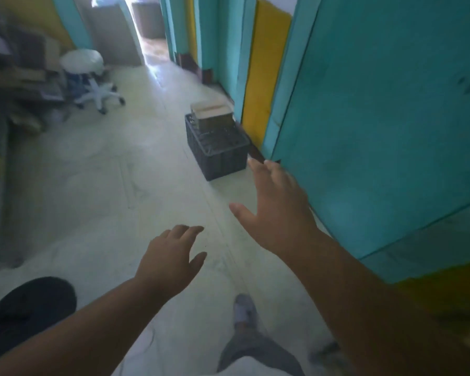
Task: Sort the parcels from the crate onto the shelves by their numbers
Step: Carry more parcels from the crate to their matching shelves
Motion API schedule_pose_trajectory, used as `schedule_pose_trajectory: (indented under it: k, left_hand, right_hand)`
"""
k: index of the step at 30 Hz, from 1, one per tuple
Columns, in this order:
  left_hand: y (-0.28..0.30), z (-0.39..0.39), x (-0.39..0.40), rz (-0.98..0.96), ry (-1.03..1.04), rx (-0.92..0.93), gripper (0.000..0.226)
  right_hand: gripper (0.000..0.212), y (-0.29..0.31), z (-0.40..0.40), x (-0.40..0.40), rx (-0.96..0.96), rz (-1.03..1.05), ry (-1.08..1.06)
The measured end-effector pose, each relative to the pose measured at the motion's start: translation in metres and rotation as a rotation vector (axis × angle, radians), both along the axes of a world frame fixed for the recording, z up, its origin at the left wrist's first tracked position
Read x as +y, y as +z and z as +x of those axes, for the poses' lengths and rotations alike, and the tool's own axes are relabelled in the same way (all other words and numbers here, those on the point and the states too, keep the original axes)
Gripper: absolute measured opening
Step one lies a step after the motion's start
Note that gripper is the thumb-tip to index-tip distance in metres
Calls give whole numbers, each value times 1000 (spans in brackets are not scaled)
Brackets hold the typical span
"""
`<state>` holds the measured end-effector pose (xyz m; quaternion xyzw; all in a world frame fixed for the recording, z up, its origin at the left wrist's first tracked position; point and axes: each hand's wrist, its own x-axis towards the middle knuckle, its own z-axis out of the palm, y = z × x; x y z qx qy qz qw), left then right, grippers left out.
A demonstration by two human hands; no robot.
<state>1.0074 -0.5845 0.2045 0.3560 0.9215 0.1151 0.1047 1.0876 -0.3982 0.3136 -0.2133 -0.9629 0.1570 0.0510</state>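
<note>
**boxhauler:** So where were the hands at this point? Holding anything?

**shelf_rat:** Nope, both were bare and out in front. The right hand [278,210] was stretched forward with the arm nearly straight, back of the hand up, fingers spread loose and the thumb sticking out to the side. Nothing in it. Its fingertips pointed toward the near corner of the crate but weren't touching it.

**boxhauler:** And the left?

**shelf_rat:** The left hand [171,256] hung lower and closer to the body, palm down, fingers relaxed and slightly bent, thumb apart from them. It held nothing either, just floated over the floor [98,185].

**boxhauler:** Where was the crate?

**shelf_rat:** The dark crate [220,156] sat on the floor right up against the foot of the teal and yellow wall [377,118]. One parcel [210,114], a brownish box, stood in its far end and stuck up above the rim. Too blurry to read any number on it.

**boxhauler:** Anything else around?

**shelf_rat:** A white wheeled stool [88,74] stood over at the far left of the floor, beside a heap of cardboard [19,63]. The person's foot [244,310] showed below the hands.
</note>
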Motion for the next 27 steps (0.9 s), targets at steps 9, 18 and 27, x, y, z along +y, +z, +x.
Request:
schedule_pose_trajectory:
  k: [9,18,27]
  left_hand:
    - [21,-196,69,-8,169,2,61]
    - [-2,-466,118,-63,115,-12,63]
    - [0,-703,279,-70,-97,14,60]
  right_hand:
    - [74,46,-237,97,36,52,139]
    - [69,27,-480,142,49,-1,70]
    - [70,23,-648,270,96,72,-160]
